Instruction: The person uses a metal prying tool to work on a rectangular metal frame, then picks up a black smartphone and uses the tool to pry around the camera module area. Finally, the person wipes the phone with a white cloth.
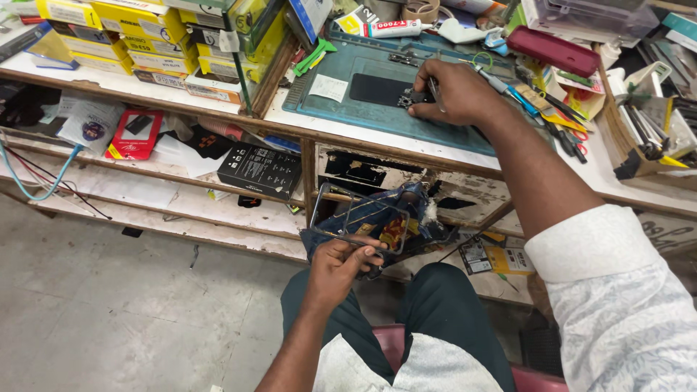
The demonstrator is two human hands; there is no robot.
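Observation:
My right hand (450,93) rests on a teal work mat (327,109) on the bench, fingers closed round thin metal tweezers (433,91) beside a black phone (379,91) that lies flat with small parts at its edge. My left hand (341,265) is low over my lap, pinching the bottom edge of a clear phone frame (359,214). The frame stands in front of a blue patterned cloth (392,225) stuffed under the bench.
Yellow boxes (138,36) stack at the bench's left. Screwdrivers, cutters and a dark red case (552,51) crowd the right side. A glue tube (396,29) lies behind the mat. A lower shelf holds a black box (259,170), a red packet (134,134) and papers.

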